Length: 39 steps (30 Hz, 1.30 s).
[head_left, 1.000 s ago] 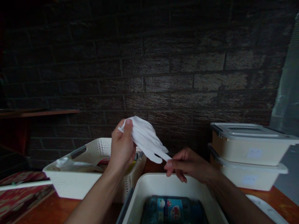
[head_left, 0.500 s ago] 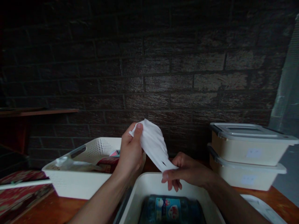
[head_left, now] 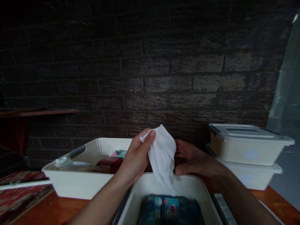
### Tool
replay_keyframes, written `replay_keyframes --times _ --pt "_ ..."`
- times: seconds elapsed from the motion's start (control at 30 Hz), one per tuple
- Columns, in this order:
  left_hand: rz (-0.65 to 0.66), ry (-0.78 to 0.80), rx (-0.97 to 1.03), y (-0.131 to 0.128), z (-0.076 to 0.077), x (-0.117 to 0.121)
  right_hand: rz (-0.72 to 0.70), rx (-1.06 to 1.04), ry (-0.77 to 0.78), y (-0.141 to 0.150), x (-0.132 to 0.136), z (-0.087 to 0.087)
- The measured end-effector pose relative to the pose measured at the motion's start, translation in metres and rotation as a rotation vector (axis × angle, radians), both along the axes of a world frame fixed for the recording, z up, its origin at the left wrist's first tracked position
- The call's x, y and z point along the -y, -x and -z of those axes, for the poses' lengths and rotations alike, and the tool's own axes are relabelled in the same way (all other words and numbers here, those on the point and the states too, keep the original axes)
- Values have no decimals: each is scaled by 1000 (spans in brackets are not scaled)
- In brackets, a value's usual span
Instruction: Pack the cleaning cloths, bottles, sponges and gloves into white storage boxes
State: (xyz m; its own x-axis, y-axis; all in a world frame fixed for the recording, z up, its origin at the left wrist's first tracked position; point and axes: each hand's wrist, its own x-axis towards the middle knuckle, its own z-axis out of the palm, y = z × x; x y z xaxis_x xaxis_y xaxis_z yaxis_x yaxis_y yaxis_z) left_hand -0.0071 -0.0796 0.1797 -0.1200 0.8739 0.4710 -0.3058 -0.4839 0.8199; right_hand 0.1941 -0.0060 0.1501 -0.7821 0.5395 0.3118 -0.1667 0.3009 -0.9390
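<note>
My left hand (head_left: 138,153) pinches the cuff of a white cloth glove (head_left: 162,153) between thumb and fingers. The glove hangs limp, its lower end dangling over a white plastic bin (head_left: 185,184). To the right of the glove, my right hand (head_left: 197,159) has its thumb and fingers apart. Its fingertips reach the glove's edge and are partly hidden there, so contact is unclear. Inside the bin lies a dark, bluish bottle (head_left: 172,211) with a blue label, cut off by the bottom edge of the view.
A white perforated basket (head_left: 77,186) at left holds a clear plastic bag (head_left: 72,164) and a red packet (head_left: 109,164). Two lidded boxes (head_left: 248,153) are stacked at right on the wooden table (head_left: 67,206). A dark brick wall (head_left: 157,84) stands behind.
My left hand has moved right with the glove, which now hangs more steeply. The right hand has let go of the glove's finger end and lifted slightly beside it.
</note>
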Motion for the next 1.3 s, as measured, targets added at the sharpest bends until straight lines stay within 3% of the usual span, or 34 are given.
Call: replay_keyframes --times 0.1,0.27,0.37,0.5,0.7,0.9,1.1,1.3 --pt "72 24 25 -2 -2 8 -58 33 102 14 10 7" --pt "-16 115 159 25 0 24 106 22 154 16 17 11" --pt "-39 241 54 45 10 37 68 64 183 14 21 11" --pt "23 409 -142 55 31 56 -8 169 201 13 27 12" --pt "-47 356 -376 48 58 60 11 309 173 -6 33 15" --pt "75 369 -604 34 62 52 17 509 121 -32 36 16" --pt "107 351 -741 33 75 42 -69 690 119 -25 27 25" --pt "-12 59 -969 36 60 55 -202 817 161 -8 26 22"
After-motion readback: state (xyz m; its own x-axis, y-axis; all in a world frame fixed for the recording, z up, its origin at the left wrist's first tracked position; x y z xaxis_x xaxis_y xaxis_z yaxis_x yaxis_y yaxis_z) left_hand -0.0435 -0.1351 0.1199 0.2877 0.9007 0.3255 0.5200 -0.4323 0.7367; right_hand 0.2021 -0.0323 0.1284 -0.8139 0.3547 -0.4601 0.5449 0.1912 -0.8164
